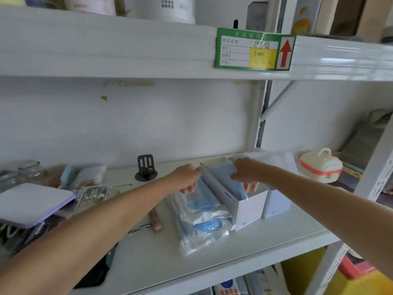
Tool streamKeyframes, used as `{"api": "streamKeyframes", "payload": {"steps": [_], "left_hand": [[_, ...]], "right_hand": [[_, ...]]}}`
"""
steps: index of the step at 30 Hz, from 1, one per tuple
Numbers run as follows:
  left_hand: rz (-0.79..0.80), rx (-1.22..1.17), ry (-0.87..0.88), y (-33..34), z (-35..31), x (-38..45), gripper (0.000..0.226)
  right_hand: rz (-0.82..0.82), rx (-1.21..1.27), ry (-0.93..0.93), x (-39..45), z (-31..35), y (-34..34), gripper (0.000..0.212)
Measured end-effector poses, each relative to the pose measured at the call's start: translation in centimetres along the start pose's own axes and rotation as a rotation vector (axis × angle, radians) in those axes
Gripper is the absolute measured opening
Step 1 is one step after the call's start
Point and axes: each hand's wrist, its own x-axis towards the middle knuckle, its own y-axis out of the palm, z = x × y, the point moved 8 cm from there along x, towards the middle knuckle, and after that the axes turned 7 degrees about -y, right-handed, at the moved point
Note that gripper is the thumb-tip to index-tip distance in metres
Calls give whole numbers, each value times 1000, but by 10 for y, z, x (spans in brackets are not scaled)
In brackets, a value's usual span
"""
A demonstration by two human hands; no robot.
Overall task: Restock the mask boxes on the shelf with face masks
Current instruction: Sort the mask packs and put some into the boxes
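An open white mask box [251,207] stands on the white shelf [244,248], with a bundle of blue face masks [223,173] inside it. My right hand [246,171] grips the top of that bundle over the box. My left hand [187,177] holds the left wall of the box, fingers curled around its upper edge. A pile of clear packets of blue masks [202,222] lies flat on the shelf just left of the box. A second white box [276,205] stands right behind the first one.
A white case with an orange band [321,167] sits at the right. A black stand [146,168] is at the back. A white and purple tablet-like case [32,203], glass jars [29,169] and small tools crowd the left. An upper shelf with a green label [254,50] hangs overhead.
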Motion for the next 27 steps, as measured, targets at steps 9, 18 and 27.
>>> {"api": "streamKeyframes", "payload": {"steps": [9,18,27], "left_hand": [[155,-446,-144,38,-28,3,44],[268,-672,-352,51,-46,28,96],[0,-340,-472,37,-42,31,19]], "right_hand": [[-29,5,-5,-3,-6,11,32],[117,255,-155,7,-11,-10,30],[288,-105,-570,-2,-22,24,47]]}}
